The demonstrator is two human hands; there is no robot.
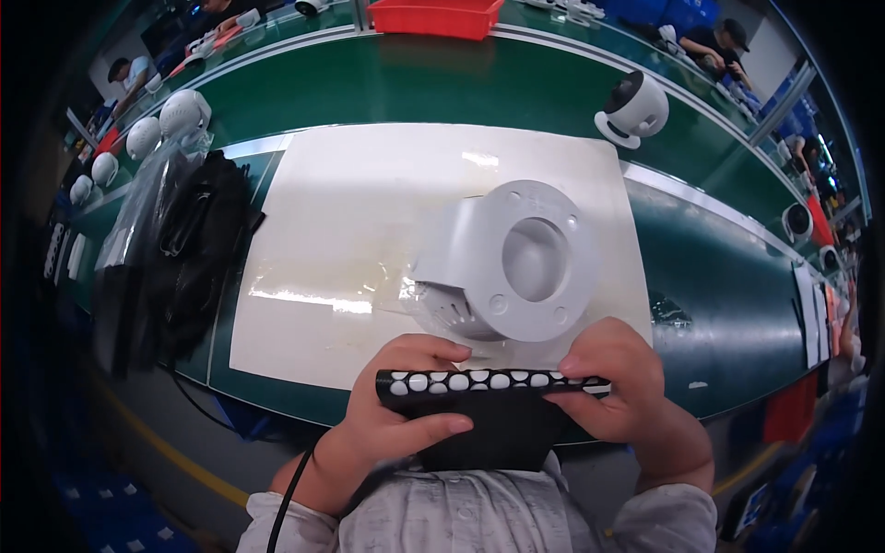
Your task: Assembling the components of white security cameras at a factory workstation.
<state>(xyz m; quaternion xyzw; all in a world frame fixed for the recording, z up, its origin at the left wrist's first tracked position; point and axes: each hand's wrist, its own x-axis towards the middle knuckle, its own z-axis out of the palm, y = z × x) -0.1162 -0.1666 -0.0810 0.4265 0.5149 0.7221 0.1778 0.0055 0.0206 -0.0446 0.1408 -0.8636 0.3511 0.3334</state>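
Note:
In front of my body I hold a narrow black strip with rows of white round pads (pixel 502 380) level between both hands. My left hand (pixel 406 396) is closed around its left end, thumb below and fingers along the upper side. At the other end, my right hand (pixel 613 378) pinches the strip between thumb and fingers. Just beyond it, a white camera housing (pixel 539 318) lies on a white sheet (pixel 323 194), its ring-shaped base with a round opening turned up toward me. Neither hand touches the housing.
To the left lie a black cloth bag (pixel 207 240) and clear plastic bags (pixel 138 221), with white round camera heads (pixel 184 112) beyond. A white camera with a black front (pixel 634 106) stands at back right. A red bin (pixel 435 18) sits at the far edge. Other people work farther off.

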